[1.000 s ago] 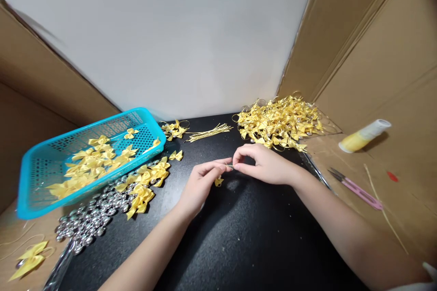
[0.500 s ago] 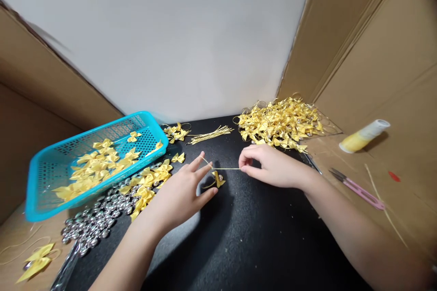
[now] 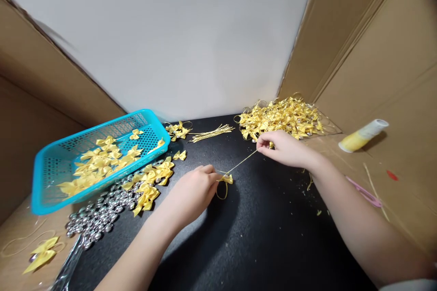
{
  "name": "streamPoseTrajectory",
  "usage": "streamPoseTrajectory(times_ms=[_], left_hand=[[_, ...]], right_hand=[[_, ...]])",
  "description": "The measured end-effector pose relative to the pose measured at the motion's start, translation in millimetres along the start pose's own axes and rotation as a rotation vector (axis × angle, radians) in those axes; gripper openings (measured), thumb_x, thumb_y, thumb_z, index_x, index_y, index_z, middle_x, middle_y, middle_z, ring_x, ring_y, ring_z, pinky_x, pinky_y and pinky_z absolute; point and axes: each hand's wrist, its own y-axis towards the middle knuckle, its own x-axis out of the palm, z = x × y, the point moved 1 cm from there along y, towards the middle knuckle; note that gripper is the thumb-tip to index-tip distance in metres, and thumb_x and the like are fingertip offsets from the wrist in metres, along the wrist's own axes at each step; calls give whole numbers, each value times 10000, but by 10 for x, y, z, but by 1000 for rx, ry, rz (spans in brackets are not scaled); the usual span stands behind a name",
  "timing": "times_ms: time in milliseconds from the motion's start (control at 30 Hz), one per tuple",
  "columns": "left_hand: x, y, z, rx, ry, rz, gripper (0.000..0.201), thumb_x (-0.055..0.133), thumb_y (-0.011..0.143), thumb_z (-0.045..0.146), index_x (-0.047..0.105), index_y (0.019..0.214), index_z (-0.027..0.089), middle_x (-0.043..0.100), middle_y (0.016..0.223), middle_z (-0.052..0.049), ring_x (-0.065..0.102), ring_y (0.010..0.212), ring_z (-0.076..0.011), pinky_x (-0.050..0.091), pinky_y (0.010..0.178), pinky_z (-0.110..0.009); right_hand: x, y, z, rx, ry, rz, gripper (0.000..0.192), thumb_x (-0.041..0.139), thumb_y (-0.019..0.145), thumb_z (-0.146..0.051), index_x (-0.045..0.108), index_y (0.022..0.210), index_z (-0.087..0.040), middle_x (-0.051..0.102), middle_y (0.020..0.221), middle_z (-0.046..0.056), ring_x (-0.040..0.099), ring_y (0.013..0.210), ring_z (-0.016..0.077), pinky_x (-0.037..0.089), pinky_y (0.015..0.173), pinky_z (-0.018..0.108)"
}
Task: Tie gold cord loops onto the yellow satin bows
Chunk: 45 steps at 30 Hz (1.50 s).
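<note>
Knot-tightening step: left hand [image 3: 191,191] pinches small yellow satin bow [image 3: 226,179] mid-mat, right hand [image 3: 285,148] pinches taut thin gold cord [image 3: 241,163]; next probably needs firm, steady pull.

Bare black mat [image 3: 259,236] is being left passable; flanks are being blocked by basket [image 3: 44,186], beads [image 3: 99,218] and bow pile [image 3: 283,120].

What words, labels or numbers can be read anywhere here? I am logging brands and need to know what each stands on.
None: no readable text shows anywhere.
The white and yellow tube shows no lettering that can be made out.
The blue basket, the cardboard walls and the pink scissors bear no visible print.
</note>
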Motion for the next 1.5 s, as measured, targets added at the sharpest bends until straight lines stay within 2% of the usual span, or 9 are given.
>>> streamPoseTrajectory(times_ms=[200,367,533,733,933,1100,1267,1400,1500], left_hand=[[47,99,-3,-5,102,-63,337,363,973,165,681,863,173,690,851,-78,677,824,-215,512,749,-309],[56,131,-118,-120,128,-53,295,407,925,124,692,925,200,721,781,-77,705,721,-224,457,604,-269],[55,155,-172,-124,84,35,297,434,954,236,731,957,232,708,667,-56,682,628,-212,426,579,-260],[104,161,-169,-99,88,99,252,517,926,316,757,991,271,765,793,-65,710,724,-242,449,614,-280],[113,173,-176,1,14,114,207,557,904,261,760,945,264,763,880,-32,704,801,-205,471,639,-254],[57,166,-230,174,-161,214,205,553,911,256,746,967,220,748,934,-50,674,865,-188,512,771,-294],[56,168,-223,183,-370,328,176,609,891,257,731,1007,205,747,1059,-67,653,989,-202,509,890,-358],[76,161,-142,195,-551,275,239,662,871,277,717,1098,230,743,1122,-56,642,1027,-205,517,853,-336],[67,142,-89,258,-642,205,194,659,880,274,741,1046,216,760,1030,-51,655,937,-186,508,822,-311]], right_hand=[[15,13,22,-14,25,18,127,543,833,-141,651,769,-159,689,793,48,619,726,156,472,707,296],[7,0,24,-30,51,22,127,540,834,-132,641,761,-155,681,787,48,611,720,159,476,703,307],[-23,-41,15,-36,70,9,128,542,846,-148,630,754,-160,674,785,41,609,723,157,467,703,300],[-31,-76,-23,-29,60,10,122,540,853,-151,631,772,-158,676,817,44,608,751,159,457,732,302],[-8,-69,-58,-31,46,-3,119,541,852,-138,634,780,-155,673,800,42,610,744,157,459,736,306],[-47,-106,-123,-63,44,1,113,548,853,-149,627,774,-162,672,796,35,610,745,155,454,733,296],[-73,-193,-316,-202,85,54,110,562,875,-190,617,780,-183,660,796,18,597,743,144,449,718,275],[-55,-278,-517,-315,135,113,106,570,887,-186,620,794,-190,651,802,14,593,757,141,449,736,270],[-50,-336,-621,-366,154,108,107,573,885,-160,618,792,-189,647,800,11,591,750,133,450,737,264]])
